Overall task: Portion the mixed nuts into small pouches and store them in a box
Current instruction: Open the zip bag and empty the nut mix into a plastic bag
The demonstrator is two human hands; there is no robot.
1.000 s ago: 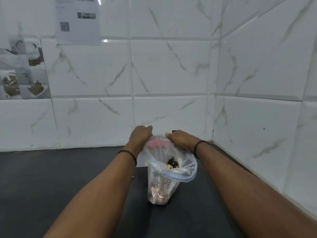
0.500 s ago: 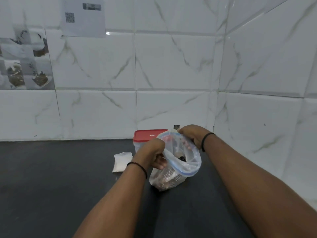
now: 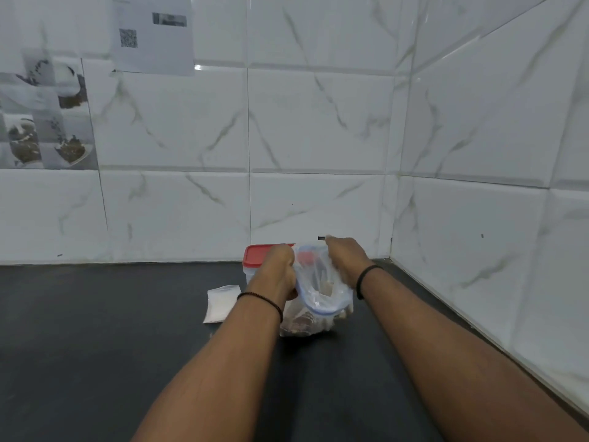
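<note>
Right now the clear zip bag (image 3: 318, 301) of mixed nuts (image 3: 301, 323) is standing on the dark countertop (image 3: 95, 346), near the corner of the tiled walls. Its mouth, edged with a blue zip strip, is gaping wide, and the thin plastic is crumpling and sagging above the brownish nuts settled at the bottom. The left hand (image 3: 277, 272) is gripping the left side of the rim with curled fingers, while the right hand (image 3: 345, 261) is holding the far right side; its fingertips are hidden behind the plastic, so I cannot tell how they lie. Just behind the bag, a clear box with a red lid (image 3: 261, 252) is sitting against the wall. Beside the left wrist, a small white pouch (image 3: 221, 303) is lying flat.
</note>
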